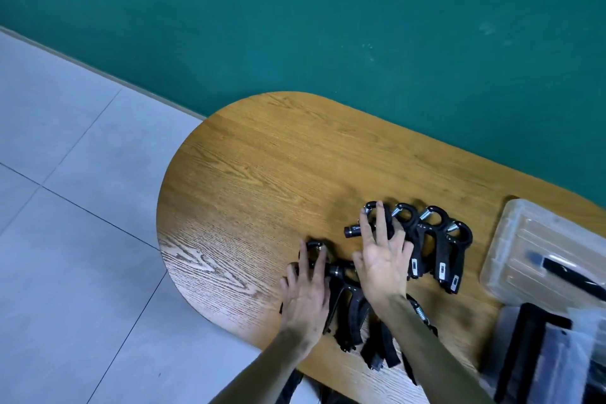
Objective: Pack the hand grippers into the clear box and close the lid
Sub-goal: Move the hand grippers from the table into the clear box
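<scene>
While both forearms reached in from the bottom edge, the hand grippers (436,249) lay in a loose black heap on the wooden table (262,174), none of them in the clear box (554,354) at lower right, which was blurred and cut by the frame edge. Nearest pieces: a few grippers (377,348) lying partly under the right forearm, handles pointing toward the camera. Left hand (306,292) rested flat on one gripper (341,275) at the near-left of the heap, fingers straight and spread, not curled round it. Right hand (382,259) lay just beside it, fingers also straight and spread, fingertips touching the looped head of the leftmost unit in a row. That row of four sat side by side just past the right hand, springs and loops pointing away, handles toward the camera. Clear lid (541,249) lay flat on the table right of the row, apart from it. Beyond: bare tabletop, then green wall (328,26); grey tiled floor (65,207) at left.
</scene>
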`<state>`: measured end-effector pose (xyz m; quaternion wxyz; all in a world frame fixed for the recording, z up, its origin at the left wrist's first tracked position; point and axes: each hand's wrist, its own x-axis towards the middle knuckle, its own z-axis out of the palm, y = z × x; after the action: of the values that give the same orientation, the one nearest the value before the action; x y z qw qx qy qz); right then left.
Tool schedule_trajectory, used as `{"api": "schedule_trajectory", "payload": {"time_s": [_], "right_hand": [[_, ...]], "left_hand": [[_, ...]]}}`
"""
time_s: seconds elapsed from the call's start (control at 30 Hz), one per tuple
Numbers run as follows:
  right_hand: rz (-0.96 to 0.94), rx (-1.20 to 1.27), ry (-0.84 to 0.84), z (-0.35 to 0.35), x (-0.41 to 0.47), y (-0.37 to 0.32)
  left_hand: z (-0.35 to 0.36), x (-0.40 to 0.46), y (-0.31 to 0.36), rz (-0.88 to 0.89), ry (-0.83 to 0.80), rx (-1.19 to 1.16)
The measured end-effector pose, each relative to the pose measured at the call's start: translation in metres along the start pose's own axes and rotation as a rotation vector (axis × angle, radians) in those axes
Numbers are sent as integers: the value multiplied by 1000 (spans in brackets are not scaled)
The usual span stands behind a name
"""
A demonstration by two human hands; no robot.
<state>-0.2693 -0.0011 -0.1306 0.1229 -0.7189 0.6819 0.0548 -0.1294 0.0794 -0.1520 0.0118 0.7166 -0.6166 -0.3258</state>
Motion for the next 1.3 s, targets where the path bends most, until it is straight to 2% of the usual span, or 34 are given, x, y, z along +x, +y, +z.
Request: {"api": "schedule_trajectory", "payload": {"time_s": [0.2,0.43,0.53,0.87,1.0,1.3], "right_hand": [[37,16,51,-43,-21,19],[122,72,128,-84,-55,51],[158,75,158,-98,-72,73],[313,106,254,-120,-121,170],[384,141,293,-119,-142,203],[485,166,327,-112,-189,265]], "left_hand": [[-32,5,35,2,75,-30],[-47,1,99,-44,244,14],[-43,-8,132,4,299,-17],[-10,-41,242,194,273,-15],[11,-59,279,220,260,-43],[57,-88,329,297,246,10]]}}
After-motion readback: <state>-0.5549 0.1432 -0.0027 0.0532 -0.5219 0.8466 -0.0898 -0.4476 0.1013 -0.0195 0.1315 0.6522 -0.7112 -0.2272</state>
